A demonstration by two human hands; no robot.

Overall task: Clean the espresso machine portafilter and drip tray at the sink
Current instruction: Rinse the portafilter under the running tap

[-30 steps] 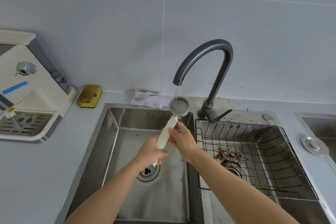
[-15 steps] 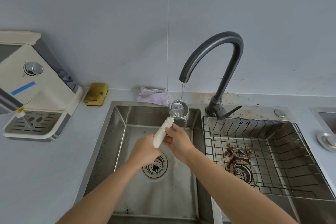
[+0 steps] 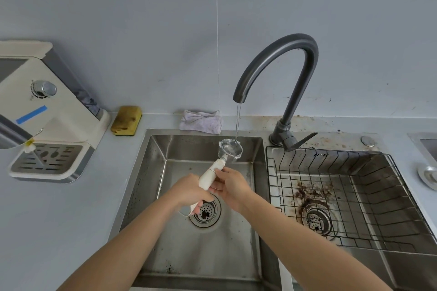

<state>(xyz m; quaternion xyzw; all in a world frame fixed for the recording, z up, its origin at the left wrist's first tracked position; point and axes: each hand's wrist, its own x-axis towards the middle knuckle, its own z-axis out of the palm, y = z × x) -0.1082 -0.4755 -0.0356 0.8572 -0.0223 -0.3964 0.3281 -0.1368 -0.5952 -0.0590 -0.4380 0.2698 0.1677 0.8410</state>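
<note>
the portafilter [image 3: 214,170] has tipped since a second ago. its round steel cup, then turned towards me, now sits mouth-up under the thin stream from the dark curved faucet [image 3: 283,54], so the rinse is properly on. the left hand [image 3: 191,192] wraps the low end of the smooth cream handle and the right hand [image 3: 230,188] pinches it higher up, over the brushed steel sink [image 3: 189,146]. the slotted drip tray [image 3: 47,160] (on the machine, well to the left) isn't washed yet.
</note>
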